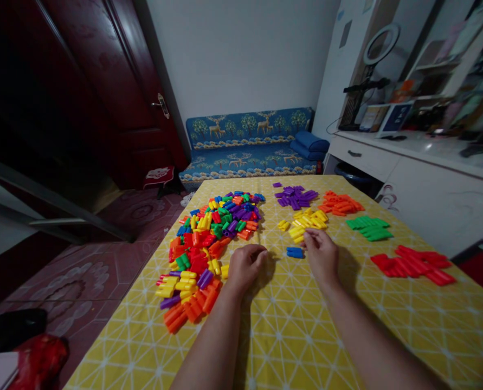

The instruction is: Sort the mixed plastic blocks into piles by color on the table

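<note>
My right hand (pixel 321 253) reaches to the near edge of a pile of yellow plastic pieces (pixel 312 218). Its thumb and fingers are pinched at a yellow tube-shaped piece (pixel 297 234) there. A blue piece (pixel 295 252) lies on the table just left of that hand. My left hand (pixel 247 265) rests with curled fingers beside a large mixed heap of coloured plastic pieces (pixel 225 219). Whatever its fingers may hold is hidden. A small yellow piece (pixel 283 225) lies apart, left of the yellow pile.
Purple (pixel 295 197), orange (pixel 341 203), green (pixel 370 228) and red (pixel 414 264) piles lie sorted by colour on the yellow patterned tablecloth (pixel 290 336). Beyond the table stands a blue sofa (pixel 241 154). A white dresser (pixel 436 184) is at right.
</note>
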`<state>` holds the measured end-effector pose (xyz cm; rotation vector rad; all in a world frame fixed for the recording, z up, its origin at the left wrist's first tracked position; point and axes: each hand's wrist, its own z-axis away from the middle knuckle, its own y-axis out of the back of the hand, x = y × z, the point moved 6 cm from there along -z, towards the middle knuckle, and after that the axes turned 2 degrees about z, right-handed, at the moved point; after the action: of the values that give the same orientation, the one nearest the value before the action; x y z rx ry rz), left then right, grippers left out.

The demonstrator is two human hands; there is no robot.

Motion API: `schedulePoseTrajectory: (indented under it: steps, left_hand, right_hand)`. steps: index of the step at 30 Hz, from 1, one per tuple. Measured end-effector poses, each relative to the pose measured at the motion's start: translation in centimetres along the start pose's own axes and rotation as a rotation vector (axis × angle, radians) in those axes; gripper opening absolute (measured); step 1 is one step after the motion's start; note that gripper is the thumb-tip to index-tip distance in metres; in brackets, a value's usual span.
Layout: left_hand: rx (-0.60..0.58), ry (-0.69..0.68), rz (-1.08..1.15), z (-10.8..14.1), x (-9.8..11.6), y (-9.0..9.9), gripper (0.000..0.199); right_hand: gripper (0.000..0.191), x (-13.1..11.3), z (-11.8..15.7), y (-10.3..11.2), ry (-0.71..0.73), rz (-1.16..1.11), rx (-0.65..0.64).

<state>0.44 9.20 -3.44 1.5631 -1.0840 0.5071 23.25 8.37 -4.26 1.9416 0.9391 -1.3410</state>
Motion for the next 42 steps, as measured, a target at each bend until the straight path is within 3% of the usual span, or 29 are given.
schedulePoseTrajectory:
  steps: [4,6,8,14,16,19,23,30,35,42]
  left_hand:
    - [0.0,0.006,-0.025,0.0,0.0,0.0,0.026]
    - [-0.003,0.002,-0.051,0.0,0.0,0.0,0.026]
    - [-0.002,0.0,-0.065,0.0,0.0,0.0,0.026]
    - [0.003,0.002,-0.072,0.0,0.0,0.0,0.026]
    - [0.003,-0.001,-0.078,0.0,0.0,0.0,0.026]
    - [0.002,0.0,-0.07,0.0,0.0,0.0,0.026]
    - [0.014,0.0,-0.036,-0.1,0.1,0.2,0.032]
    - [0.149,-0.032,0.041,0.3,0.5,1.4,0.045]
    - [0.258,-0.09,-0.021,0.8,1.0,2.1,0.039]
    - [0.462,-0.241,-0.006,1.3,3.0,3.6,0.024]
  right_hand:
    - [0.039,2.4,-2.6,2.6,-0.037,0.101,0.051]
    - [0.038,1.8,-2.4,2.9,0.059,0.221,0.085]
    - [0.033,0.7,-1.7,2.0,0.148,0.279,0.04]
    - [0.042,-1.6,-0.8,-5.4,0.129,0.125,-0.554]
    - [0.046,-1.7,-1.5,-7.0,0.126,0.188,-0.642]
    - [0.055,-1.0,-3.3,-7.1,0.049,0.339,-0.564]
    - [0.056,-0.8,-4.0,-4.8,0.071,0.391,-0.394]
    - [0.021,-2.3,0.9,-3.0,0.311,0.493,-0.439]
    - [0.022,-2.7,3.3,-2.7,0.415,0.673,-0.444]
    - [0.021,-2.9,3.1,-2.4,0.51,0.672,-0.264]
